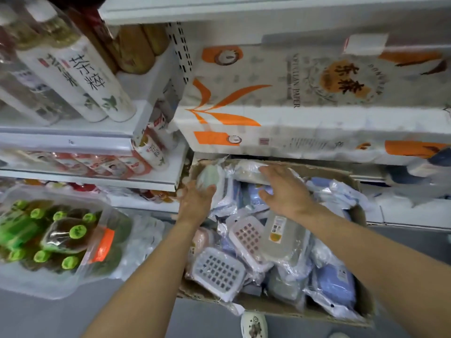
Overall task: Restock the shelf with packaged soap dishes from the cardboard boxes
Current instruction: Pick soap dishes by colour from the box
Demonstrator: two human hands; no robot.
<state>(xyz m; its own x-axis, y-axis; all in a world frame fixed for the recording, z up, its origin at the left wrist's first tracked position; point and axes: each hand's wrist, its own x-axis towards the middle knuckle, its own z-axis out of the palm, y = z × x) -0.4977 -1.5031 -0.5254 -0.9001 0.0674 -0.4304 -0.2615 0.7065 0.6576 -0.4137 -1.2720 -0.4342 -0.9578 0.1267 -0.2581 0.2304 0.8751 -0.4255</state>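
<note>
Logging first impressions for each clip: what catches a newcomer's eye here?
Both hands, left and right, reach into a cardboard box crammed with wrapped soap dishes. Above it sits a big orange-and-white paper pack; at lower left, green-capped bottles.

A big white-and-orange pack of toilet paper (305, 98) fills the right bay. White spray cans (97, 81) lie tilted upper left — below them, shrink-wrapped green-capped bottles (53, 242) sit on the floor.
</note>
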